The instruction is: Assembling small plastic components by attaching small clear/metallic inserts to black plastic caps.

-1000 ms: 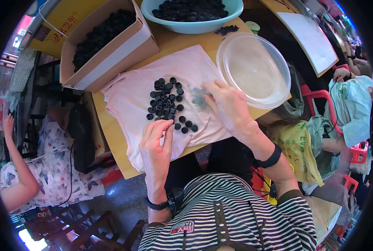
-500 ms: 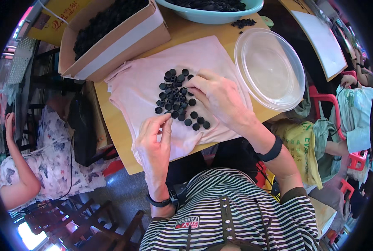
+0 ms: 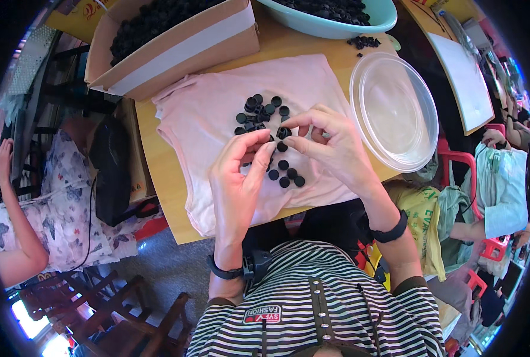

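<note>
A small black cap (image 3: 283, 132) sits pinched in the right hand (image 3: 330, 149) fingertips above the pink cloth (image 3: 205, 119) on the counter (image 3: 158, 160). The left hand (image 3: 238, 178) pinches beside it, apparently on another cap. Loose black caps (image 3: 262, 109) lie beneath.

A wooden table (image 3: 158, 172) serves as landmark. At its far left corner sits an open cardboard box (image 3: 175, 44) filled with small black pieces. At its far edge stands a teal plastic basin (image 3: 336, 27), also holding black pieces. On its right side rests an empty clear plastic bowl (image 3: 396, 113). Left of the table sits a person in a floral dress (image 3: 56, 202).
</note>
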A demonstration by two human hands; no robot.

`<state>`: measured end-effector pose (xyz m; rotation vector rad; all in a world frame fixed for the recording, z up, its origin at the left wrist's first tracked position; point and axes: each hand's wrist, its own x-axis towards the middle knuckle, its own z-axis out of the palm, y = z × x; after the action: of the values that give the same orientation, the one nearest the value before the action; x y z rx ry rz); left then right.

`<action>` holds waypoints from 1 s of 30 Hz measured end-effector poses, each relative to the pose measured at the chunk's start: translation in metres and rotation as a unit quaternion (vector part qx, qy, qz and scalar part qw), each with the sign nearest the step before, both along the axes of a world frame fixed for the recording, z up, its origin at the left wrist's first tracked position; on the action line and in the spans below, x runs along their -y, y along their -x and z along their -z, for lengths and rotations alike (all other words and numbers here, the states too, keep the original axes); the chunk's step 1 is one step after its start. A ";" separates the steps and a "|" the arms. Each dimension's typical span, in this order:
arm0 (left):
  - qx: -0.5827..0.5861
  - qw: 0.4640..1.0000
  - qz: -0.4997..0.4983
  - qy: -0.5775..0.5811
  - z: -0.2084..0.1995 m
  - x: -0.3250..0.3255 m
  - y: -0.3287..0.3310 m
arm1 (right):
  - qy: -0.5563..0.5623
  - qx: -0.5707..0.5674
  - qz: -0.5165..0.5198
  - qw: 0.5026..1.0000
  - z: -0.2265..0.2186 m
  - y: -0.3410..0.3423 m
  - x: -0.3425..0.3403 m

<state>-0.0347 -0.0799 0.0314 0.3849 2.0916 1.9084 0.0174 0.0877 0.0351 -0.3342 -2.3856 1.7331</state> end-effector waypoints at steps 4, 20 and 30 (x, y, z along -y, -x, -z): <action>0.063 0.996 0.031 -0.048 0.003 -0.003 0.000 | 0.026 -0.001 -0.009 1.000 -0.009 -0.012 0.003; -0.132 0.985 0.013 0.113 0.002 0.001 -0.017 | -0.253 -0.046 0.066 0.964 0.022 -0.039 0.024; 0.039 0.994 0.103 0.019 0.000 -0.015 -0.027 | -0.144 -0.207 0.104 0.962 0.022 -0.057 0.027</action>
<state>-0.0074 -0.0652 0.0315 0.4888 1.9541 1.7352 0.0748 0.0611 0.0127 -0.1514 -2.1608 1.2026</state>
